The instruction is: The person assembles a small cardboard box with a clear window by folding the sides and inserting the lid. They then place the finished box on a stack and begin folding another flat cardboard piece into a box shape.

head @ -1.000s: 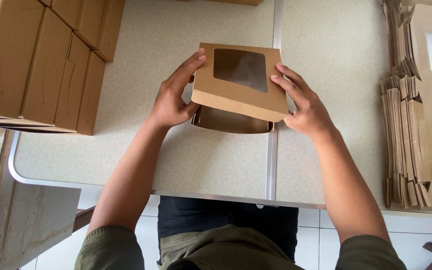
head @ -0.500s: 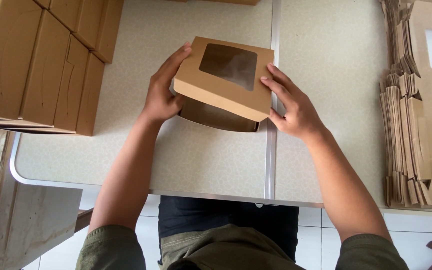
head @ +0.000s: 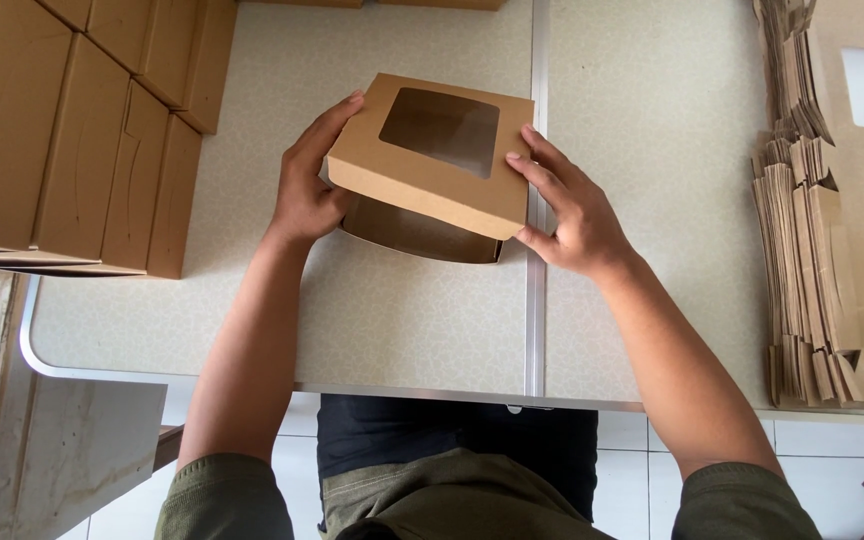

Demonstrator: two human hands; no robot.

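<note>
At the far left a block of assembled brown boxes point(head: 62, 140) stands packed side by side on the speckled tabletop point(head: 422, 320), set well clear of the hands. Next comes the left hand point(head: 307, 190), fingers stretched up along the left wall of a brown windowed box point(head: 432, 150) and the thumb tucked under its near edge, so it braces that side rather than pinching it. The box sits in the middle of the tabletop, its lid raised at the front over the open tray point(head: 417, 232), likely so the front flap can meet the tray, though the flap itself is hard to make out. The right hand point(head: 567, 215) lies flat against the box's right corner, fingers spread and pressing inward to square the lid. Furthest right a stack of flat, unfolded box blanks point(head: 807, 250) rests at the tabletop's edge, near the right arm.
</note>
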